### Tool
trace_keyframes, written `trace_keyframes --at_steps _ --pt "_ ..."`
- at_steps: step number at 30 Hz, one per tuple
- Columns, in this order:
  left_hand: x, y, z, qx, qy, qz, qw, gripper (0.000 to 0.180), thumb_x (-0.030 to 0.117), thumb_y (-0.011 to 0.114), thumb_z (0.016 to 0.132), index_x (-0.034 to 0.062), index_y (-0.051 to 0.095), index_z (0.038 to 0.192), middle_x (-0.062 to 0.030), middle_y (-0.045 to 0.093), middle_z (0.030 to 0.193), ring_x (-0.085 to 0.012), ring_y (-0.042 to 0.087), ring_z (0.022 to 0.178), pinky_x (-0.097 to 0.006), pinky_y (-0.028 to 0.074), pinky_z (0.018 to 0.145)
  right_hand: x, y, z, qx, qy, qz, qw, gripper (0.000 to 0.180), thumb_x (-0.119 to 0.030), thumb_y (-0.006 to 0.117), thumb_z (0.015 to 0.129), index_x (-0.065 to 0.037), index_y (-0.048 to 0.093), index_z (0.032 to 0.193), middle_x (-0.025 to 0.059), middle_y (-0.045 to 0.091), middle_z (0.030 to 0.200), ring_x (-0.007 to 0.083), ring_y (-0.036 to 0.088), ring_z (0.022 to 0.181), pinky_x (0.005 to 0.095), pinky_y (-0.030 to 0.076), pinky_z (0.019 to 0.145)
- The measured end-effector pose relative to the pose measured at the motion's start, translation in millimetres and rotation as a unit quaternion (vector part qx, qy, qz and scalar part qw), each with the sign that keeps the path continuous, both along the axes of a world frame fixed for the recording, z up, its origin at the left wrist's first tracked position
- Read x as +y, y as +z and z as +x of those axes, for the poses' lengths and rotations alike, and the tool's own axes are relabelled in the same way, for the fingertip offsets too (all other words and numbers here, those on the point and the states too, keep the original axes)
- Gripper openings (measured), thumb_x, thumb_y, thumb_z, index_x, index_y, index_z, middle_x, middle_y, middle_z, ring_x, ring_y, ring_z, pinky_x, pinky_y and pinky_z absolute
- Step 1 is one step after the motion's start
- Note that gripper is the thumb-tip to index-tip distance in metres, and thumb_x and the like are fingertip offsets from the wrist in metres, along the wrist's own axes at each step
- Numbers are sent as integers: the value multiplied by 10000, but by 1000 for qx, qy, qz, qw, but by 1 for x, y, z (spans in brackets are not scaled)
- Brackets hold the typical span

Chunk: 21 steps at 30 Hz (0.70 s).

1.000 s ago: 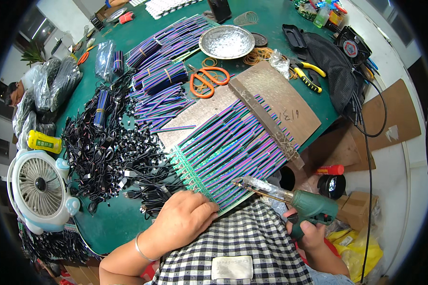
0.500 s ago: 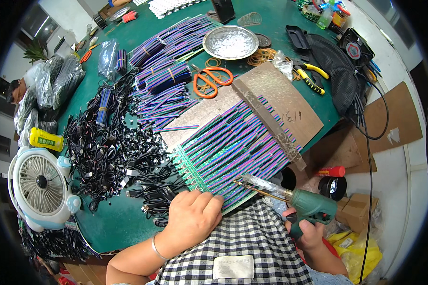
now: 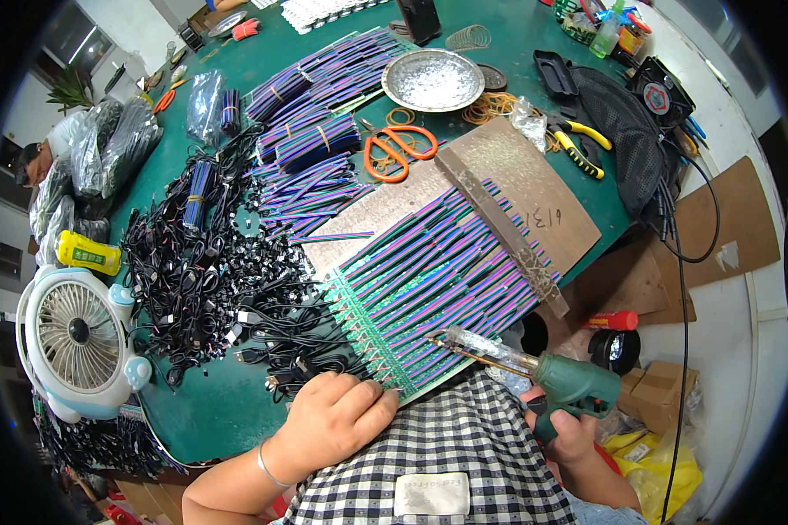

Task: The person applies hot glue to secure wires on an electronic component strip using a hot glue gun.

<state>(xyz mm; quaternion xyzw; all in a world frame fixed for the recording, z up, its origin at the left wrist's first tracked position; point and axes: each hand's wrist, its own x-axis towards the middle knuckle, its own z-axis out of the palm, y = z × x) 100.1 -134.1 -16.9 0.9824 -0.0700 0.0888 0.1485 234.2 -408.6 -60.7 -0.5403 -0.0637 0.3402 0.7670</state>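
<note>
My right hand (image 3: 571, 434) is wrapped round the grip of a green soldering gun (image 3: 578, 385). Its thin tip points left, over the lower part of a green circuit board panel (image 3: 365, 337). Rows of multicoloured ribbon wires (image 3: 446, 276) run from that panel up to a worn flat metal bar (image 3: 503, 232), which lies across them on a brown board (image 3: 556, 188). My left hand (image 3: 337, 420) rests with curled fingers at the panel's near left corner, beside black cables (image 3: 302, 346). Whatever those fingers grip is hidden.
Orange scissors (image 3: 397, 153), a metal dish (image 3: 432, 80) and yellow-black pliers (image 3: 584, 149) lie beyond the board. Left of it are a tangle of black cables (image 3: 184, 289), wire bundles (image 3: 320, 144) and a fan (image 3: 77, 337). At the far left is another person (image 3: 37, 164).
My left hand has slid a little left and toward me, uncovering more of the panel's near corner. The soldering gun stays almost where it was, and the whole view has shifted slightly.
</note>
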Motion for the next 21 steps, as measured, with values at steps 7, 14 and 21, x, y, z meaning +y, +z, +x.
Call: trace_keyframes --at_steps 7,14,21 --pt "-9 -10 -1 -17 63 -5 998 288 96 718 639 107 627 912 0 549 726 -164 532 592 -301 418 550 -4 -1 3 1 23 -9 1000 560 -189 654 784 45 433 1243 194 647 992 152 583 676 266 487 616" --pt "-20 -13 12 -10 141 -17 990 187 147 682 647 105 588 804 -10 492 693 -175 537 672 -314 399 612 -2 -3 5 -13 44 -12 999 535 -207 646 782 57 467 1211 154 651 959 127 554 660 254 459 601" --pt "-23 -10 21 -51 189 14 981 192 105 659 591 128 545 743 -11 525 745 -226 512 800 -397 314 778 -1 0 7 -22 63 -16 998 543 -218 644 791 58 469 1224 144 657 965 124 557 666 254 458 602"
